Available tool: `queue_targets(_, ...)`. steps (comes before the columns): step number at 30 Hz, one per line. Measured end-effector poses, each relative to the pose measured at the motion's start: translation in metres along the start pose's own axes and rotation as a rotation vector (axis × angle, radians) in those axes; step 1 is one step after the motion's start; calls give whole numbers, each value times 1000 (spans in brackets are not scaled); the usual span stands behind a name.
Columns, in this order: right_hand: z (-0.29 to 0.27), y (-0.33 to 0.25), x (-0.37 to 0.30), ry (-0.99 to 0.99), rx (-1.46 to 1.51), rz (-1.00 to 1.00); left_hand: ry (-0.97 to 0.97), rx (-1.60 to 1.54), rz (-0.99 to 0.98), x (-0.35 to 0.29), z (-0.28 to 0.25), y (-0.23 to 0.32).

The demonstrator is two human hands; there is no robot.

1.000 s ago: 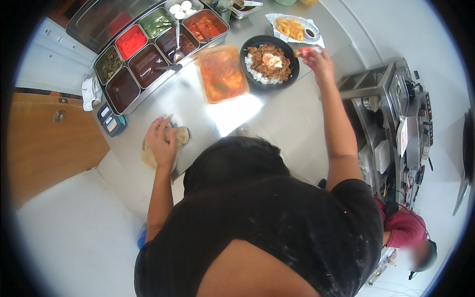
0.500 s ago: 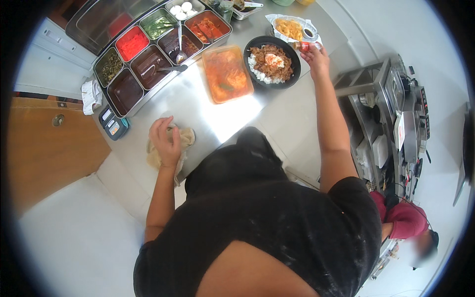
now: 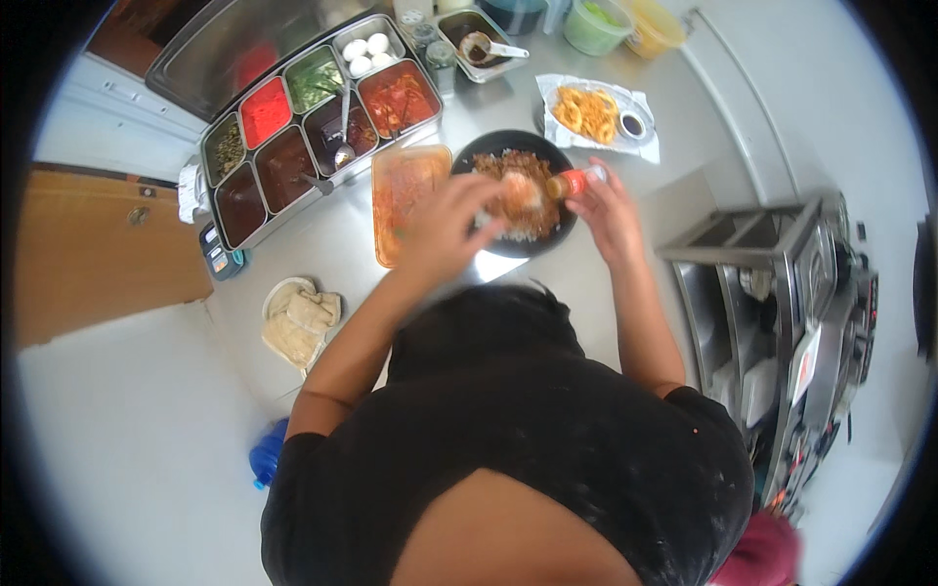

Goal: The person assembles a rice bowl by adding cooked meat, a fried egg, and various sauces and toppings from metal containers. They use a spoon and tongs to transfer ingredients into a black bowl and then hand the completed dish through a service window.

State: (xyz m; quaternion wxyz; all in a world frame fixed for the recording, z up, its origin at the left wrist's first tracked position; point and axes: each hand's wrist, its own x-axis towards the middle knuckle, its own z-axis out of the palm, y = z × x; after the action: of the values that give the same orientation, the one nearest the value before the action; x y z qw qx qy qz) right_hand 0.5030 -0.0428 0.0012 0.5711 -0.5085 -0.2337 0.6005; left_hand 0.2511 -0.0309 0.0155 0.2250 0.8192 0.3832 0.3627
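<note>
My right hand (image 3: 608, 213) grips a small bottle with a red label (image 3: 578, 182), held on its side at the right edge of a black bowl (image 3: 552, 239). Its yellowish end points in over the food. Inside the bowl lie white rice and brown shredded meat (image 3: 523, 168), with a pale, red-dusted topping (image 3: 521, 190) in the middle. My left hand (image 3: 445, 225), blurred by motion, hovers between the bowl and a rectangular tub of orange-red food (image 3: 383, 220). Its thumb and fingers are apart, and nothing shows in them.
A steel topping tray (image 3: 283, 223) with several compartments stands at the left. Beyond the bowl is a paper-lined tray (image 3: 640, 105) of fried rings with a dip cup. A beige cloth (image 3: 298, 320) lies near the front edge. Steel shelving (image 3: 728, 239) stands at the right.
My right hand has brought the red-labelled bottle from beside the fried-ring tray to the bowl. My left hand has left the cloth and moved right, toward the bowl. The view has shifted.
</note>
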Motion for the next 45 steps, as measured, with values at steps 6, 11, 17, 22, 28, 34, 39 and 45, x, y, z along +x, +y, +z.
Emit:
queue_targets(6,24,-5,46,-221,366,287,-69,242,-36,77,19,21)
queue_targets(11,47,-18,81,-405,365,367,9,371,-69,105,3,1)
queue_targets(17,27,-28,92,-346,165,148,-101,546,-199,149,-14,-71)
queue_targets(22,-32,-14,69,-177,154,163,-311,684,-331,166,1,-121)
queue_targets(28,-91,-21,43,76,180,8,-252,723,-321,162,7,-130)
queue_targets(34,-101,-38,23,206,103,-87,27,603,-388,178,-20,-140)
queue_targets(39,-104,-37,7,260,113,-91,-329,659,-100,217,-39,-187)
queue_targets(45,-106,-33,-15,330,142,-174,-685,894,49,249,-45,-204)
